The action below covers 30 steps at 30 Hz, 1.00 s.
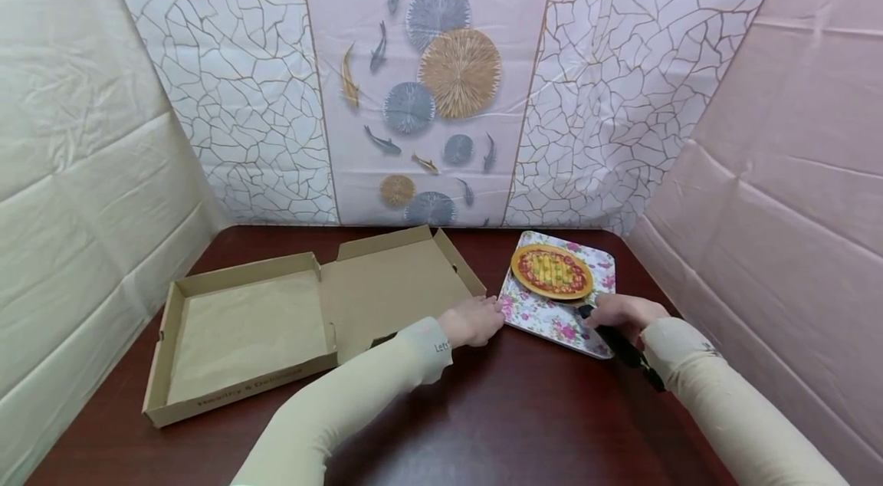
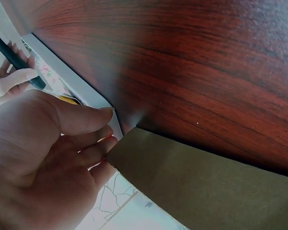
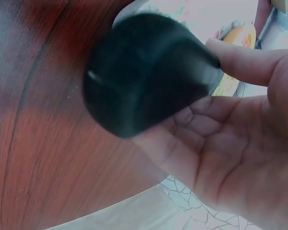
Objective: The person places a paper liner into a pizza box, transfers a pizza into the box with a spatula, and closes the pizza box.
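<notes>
Clearly, the nearer right hand (image 1: 626,313) is gripping the black handle (image 1: 623,349), which is pointing forward and left toward the pizza (image 1: 552,271).

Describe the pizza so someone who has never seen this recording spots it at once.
On the dark reddish-brown table, right of the open cardboard box, find the white flower-printed tray. Over its far part is the pizza, just beyond the black-handled tool in the right hand. Unlike the tray and box, it is round, with an orange-yellow rim and red and yellow topping.
</notes>
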Motion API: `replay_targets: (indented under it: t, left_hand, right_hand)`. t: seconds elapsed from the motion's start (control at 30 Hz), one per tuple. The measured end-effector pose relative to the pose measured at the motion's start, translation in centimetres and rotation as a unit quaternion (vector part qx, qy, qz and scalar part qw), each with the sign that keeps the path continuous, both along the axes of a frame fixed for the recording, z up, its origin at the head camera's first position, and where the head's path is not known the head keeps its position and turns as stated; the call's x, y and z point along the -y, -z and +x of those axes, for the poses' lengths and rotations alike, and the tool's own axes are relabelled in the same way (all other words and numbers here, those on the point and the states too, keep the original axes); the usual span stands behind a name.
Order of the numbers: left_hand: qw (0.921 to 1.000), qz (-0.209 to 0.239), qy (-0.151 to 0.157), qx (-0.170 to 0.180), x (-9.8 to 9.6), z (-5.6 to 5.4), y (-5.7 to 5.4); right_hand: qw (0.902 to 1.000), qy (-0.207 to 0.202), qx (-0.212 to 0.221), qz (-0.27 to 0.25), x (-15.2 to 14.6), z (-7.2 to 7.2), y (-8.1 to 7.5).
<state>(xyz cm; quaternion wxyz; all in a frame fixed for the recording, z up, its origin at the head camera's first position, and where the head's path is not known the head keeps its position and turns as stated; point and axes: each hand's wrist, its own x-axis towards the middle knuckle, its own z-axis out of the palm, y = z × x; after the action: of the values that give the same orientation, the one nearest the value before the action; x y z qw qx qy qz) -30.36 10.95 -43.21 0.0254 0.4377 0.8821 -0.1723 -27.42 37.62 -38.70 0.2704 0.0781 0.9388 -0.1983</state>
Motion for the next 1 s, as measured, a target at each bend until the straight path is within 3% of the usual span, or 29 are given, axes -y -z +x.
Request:
replay_targets:
  t: [0.2, 0.5, 0.73, 1.0]
  left_hand:
    - [1.0, 0.001, -0.002, -0.003, 0.1, -0.2, 0.0]
    - [0.9999, 0.002, -0.007, 0.011, 0.1, 0.0, 0.1]
    - [0.9999, 0.001, -0.008, 0.013, -0.1, 0.1, 0.0]
    - [1.0, 0.001, -0.003, 0.001, -0.1, 0.2, 0.1]
  right_hand:
    - [0.9943, -0.033, -0.072, 0.071, -0.7, -0.5, 1.2]
    - [0.9859, -0.022, -0.157, 0.053, -2.0, 0.0, 3.7]
    - [0.9846, 0.012, -0.173, 0.02, -2.8, 0.5, 5.6]
    - [0.9764, -0.01, -0.207, 0.061, -3.0, 0.6, 5.5]
